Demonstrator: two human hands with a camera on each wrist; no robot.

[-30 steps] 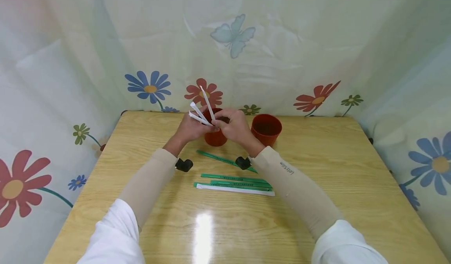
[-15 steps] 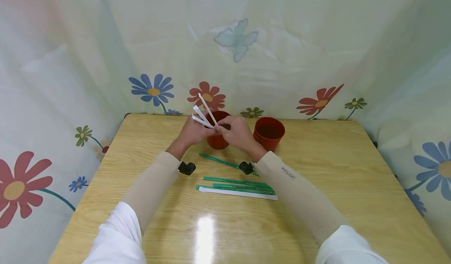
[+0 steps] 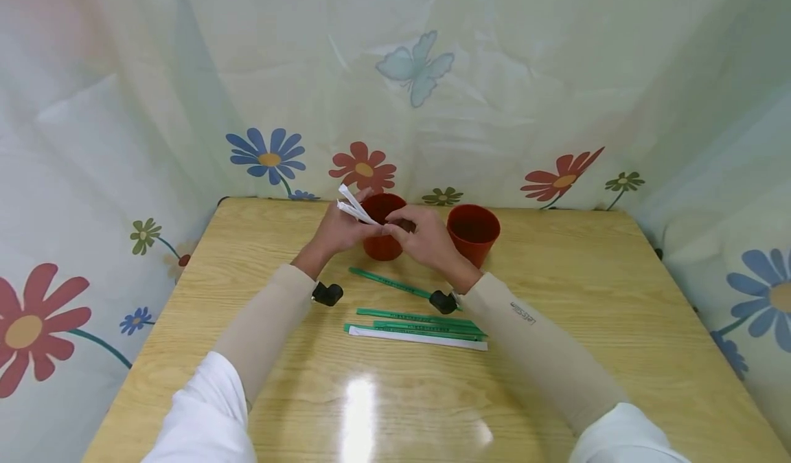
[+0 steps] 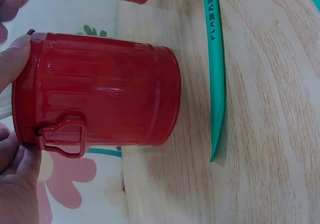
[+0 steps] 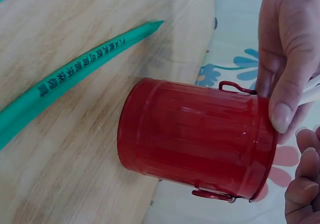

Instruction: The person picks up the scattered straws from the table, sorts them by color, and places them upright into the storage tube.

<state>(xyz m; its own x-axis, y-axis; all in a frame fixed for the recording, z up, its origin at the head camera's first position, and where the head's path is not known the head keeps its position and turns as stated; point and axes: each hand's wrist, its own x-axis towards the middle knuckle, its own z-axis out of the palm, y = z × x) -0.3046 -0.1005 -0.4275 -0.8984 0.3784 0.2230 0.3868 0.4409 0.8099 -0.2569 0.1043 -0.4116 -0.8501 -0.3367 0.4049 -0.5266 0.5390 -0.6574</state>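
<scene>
My left hand (image 3: 341, 229) grips the rim of a small red metal bucket (image 4: 105, 89) with side handles, its thumb on the outside wall. White paper-wrapped straws (image 3: 353, 203) stick out of the bucket's mouth and lean over the left hand. In the right wrist view their white ends (image 5: 311, 90) show behind the left thumb. My right hand (image 3: 426, 236) is at the bucket's near right rim, close to the left thumb. Its fingers (image 5: 302, 184) are loosely bent, with nothing visible between them. The inside of the bucket is mostly hidden.
A second red bucket (image 3: 473, 233) stands just right of the right hand. Several green wrapped straws (image 3: 420, 317) and one white wrapped straw (image 3: 417, 338) lie in front on the wooden table (image 3: 296, 394). A flowered curtain (image 3: 494, 106) hangs behind.
The tall white straw pinched by the right hand has gone down out of sight at the bucket. The right hand has shifted slightly right; the left hand keeps its grip on the rim.
</scene>
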